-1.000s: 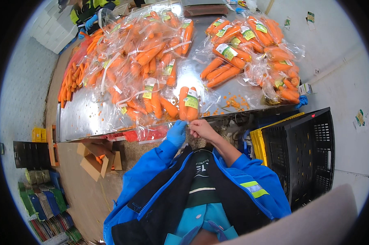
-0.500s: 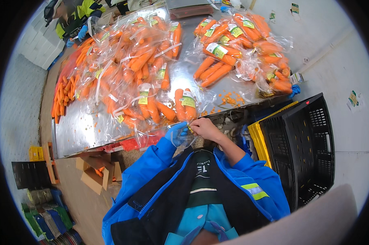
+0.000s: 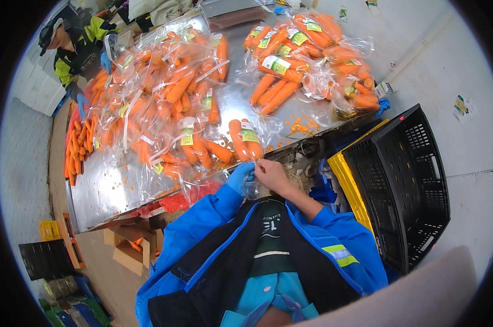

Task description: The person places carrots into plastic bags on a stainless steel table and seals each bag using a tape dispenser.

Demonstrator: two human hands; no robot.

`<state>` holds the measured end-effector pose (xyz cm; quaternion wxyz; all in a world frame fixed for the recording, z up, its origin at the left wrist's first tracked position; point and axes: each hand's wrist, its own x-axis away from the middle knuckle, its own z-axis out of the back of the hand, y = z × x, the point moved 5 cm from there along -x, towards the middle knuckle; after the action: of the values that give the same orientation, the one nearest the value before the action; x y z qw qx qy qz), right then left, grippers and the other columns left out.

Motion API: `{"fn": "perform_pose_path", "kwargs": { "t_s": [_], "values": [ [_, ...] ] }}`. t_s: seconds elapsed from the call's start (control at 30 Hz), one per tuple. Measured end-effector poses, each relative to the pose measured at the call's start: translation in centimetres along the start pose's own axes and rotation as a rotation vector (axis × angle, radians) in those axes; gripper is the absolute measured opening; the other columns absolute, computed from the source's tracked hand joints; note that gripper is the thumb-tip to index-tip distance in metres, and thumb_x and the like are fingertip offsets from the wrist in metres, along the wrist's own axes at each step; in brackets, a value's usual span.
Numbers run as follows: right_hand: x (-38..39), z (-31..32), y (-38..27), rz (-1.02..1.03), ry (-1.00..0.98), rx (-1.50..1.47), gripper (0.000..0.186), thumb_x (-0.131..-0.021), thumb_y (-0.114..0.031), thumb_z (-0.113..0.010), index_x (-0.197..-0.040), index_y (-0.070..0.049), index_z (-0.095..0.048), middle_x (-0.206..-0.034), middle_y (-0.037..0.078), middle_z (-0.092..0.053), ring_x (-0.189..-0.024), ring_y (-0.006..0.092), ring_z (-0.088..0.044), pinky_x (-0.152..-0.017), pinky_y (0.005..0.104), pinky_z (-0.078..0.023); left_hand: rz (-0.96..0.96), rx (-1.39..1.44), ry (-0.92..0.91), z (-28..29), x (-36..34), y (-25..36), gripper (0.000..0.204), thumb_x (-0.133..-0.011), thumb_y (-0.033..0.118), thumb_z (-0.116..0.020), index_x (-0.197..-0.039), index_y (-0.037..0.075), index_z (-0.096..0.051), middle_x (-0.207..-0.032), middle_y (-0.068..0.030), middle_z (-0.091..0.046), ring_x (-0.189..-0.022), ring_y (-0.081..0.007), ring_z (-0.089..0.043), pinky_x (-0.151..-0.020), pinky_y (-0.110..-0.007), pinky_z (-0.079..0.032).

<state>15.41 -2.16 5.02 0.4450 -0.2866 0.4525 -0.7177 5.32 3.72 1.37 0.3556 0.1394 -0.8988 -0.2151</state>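
Observation:
A clear bag of large carrots with a label (image 3: 240, 140) lies at the near edge of the steel table (image 3: 100, 193), its gathered end toward me. My left hand (image 3: 240, 177), in a blue glove, is closed on that bag's end, with loose plastic hanging below. My right hand (image 3: 271, 177), bare, pinches the same end just beside it. Many bags of carrots (image 3: 175, 87) cover the table's left part, a second heap of labelled bags (image 3: 290, 43) is at the back right, and orange carrot bits (image 3: 301, 125) are scattered nearby.
A co-worker (image 3: 74, 52) in blue gloves stands at the far left by loose carrots (image 3: 77, 139). Black crates (image 3: 399, 191) and a yellow crate (image 3: 347, 185) stand right of my legs. A cardboard box with carrots (image 3: 124, 253) is on the floor below the table's left end.
The view has swung slightly, bringing more of the co-worker into sight, whose gloved hands have moved. My hands stay at the bag's end, the right one shifting slightly.

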Motion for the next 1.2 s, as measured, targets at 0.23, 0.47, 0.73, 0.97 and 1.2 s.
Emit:
{"fn": "perform_pose_path", "kwargs": {
  "t_s": [0.23, 0.47, 0.73, 0.97, 1.2],
  "values": [
    [1.4, 1.9, -2.5, -0.04, 0.207, 0.07, 0.019, -0.082, -0.021, -0.055, -0.078, -0.002, -0.054, -0.058, 0.012, -0.054, -0.056, 0.0324, -0.056, -0.05, 0.0367, -0.045, 0.021, -0.065, -0.002, 1.7, -1.0, -0.2, 0.011, -0.083, 0.022, -0.058, -0.084, 0.012, -0.055, -0.077, -0.0006, -0.056, -0.069, -0.0102, -0.053, -0.06, -0.023, -0.044],
    [1.7, 0.7, -4.4, 0.199, 0.272, 0.157, 0.013, -0.08, -0.015, -0.058, -0.076, -0.003, -0.055, -0.063, 0.012, -0.055, -0.056, 0.0282, -0.057, -0.051, 0.0331, -0.046, 0.008, -0.082, -0.005, 1.1, 0.0, 0.7, 0.009, -0.083, 0.02, -0.058, -0.085, 0.012, -0.055, -0.073, 0.0014, -0.053, -0.064, -0.0078, -0.048, -0.056, -0.021, -0.041],
    [1.6, 1.4, -4.4, 0.074, 0.359, 0.06, 0.011, -0.079, -0.014, -0.058, -0.085, -0.004, -0.055, -0.061, 0.01, -0.057, -0.058, 0.0289, -0.059, -0.052, 0.0339, -0.045, 0.029, -0.096, -0.013, -0.4, 1.0, 2.0, 0.01, -0.084, 0.021, -0.058, -0.089, 0.013, -0.056, -0.076, 0.0003, -0.057, -0.063, -0.009, -0.052, -0.052, -0.021, -0.044],
    [-0.5, 2.2, -2.5, -0.196, 0.172, 0.046, 0.018, -0.084, -0.023, -0.056, -0.085, -0.004, -0.054, -0.075, 0.009, -0.059, -0.064, 0.0248, -0.061, -0.052, 0.0312, -0.046, 0.021, -0.01, -0.114, -2.4, 0.3, 2.2, 0.015, -0.085, 0.022, -0.056, -0.093, 0.009, -0.057, -0.08, -0.0033, -0.058, -0.066, -0.013, -0.056, -0.058, -0.026, -0.049],
    [-6.6, 2.6, -0.7, -0.517, -0.203, -1.324, 0.051, -0.083, -0.038, -0.052, -0.119, -0.004, -0.044, -0.101, 0.013, -0.058, -0.086, 0.0244, -0.06, -0.071, 0.0342, -0.05, -0.046, -0.362, -0.172, -8.5, -0.3, 4.6, 0.02, -0.088, 0.022, -0.054, -0.096, 0.004, -0.055, -0.075, -0.0044, -0.057, -0.061, -0.0107, -0.053, -0.053, -0.022, -0.045]
  ]
}}
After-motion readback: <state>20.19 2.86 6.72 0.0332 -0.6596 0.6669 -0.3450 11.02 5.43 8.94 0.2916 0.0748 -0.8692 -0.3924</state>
